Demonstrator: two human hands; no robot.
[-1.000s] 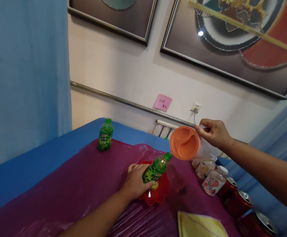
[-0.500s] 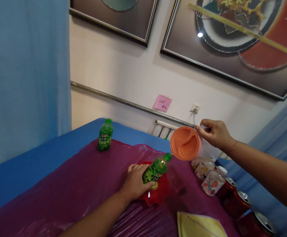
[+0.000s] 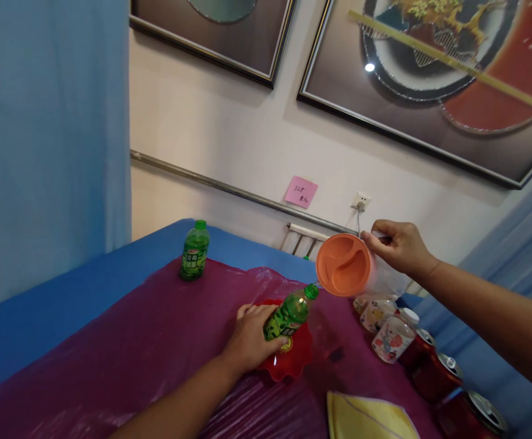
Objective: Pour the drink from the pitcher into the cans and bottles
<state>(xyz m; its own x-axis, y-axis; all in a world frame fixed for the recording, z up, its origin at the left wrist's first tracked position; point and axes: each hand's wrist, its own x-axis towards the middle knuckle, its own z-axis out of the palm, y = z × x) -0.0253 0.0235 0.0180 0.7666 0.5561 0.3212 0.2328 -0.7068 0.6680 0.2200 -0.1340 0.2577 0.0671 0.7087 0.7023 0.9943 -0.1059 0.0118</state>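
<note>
My left hand (image 3: pixel 252 338) is wrapped round a green drink bottle (image 3: pixel 288 316), which leans to the right with its green cap or neck uppermost. Beneath it lies a red wavy-edged plate (image 3: pixel 288 364). My right hand (image 3: pixel 398 247) grips the handle of a pitcher with an orange lid (image 3: pixel 343 265). The pitcher is tipped so that its lid faces me, its edge close to the bottle's top. Its clear body is partly behind my hand and wrist. Whether liquid is flowing, I cannot tell. A second green bottle (image 3: pixel 195 251) stands upright at the back left.
On the right stand clear bottles with printed labels (image 3: pixel 394 335) and several red cans (image 3: pixel 437 375). A folded yellow cloth (image 3: pixel 369 417) lies at the front. Purple plastic sheeting (image 3: pixel 156 341) covers the blue table (image 3: pixel 78 305). Blue curtains (image 3: pixel 50 140) hang at both sides.
Almost nothing differs. The view has shifted very slightly; both hands keep their hold on the bottle and the pitcher.
</note>
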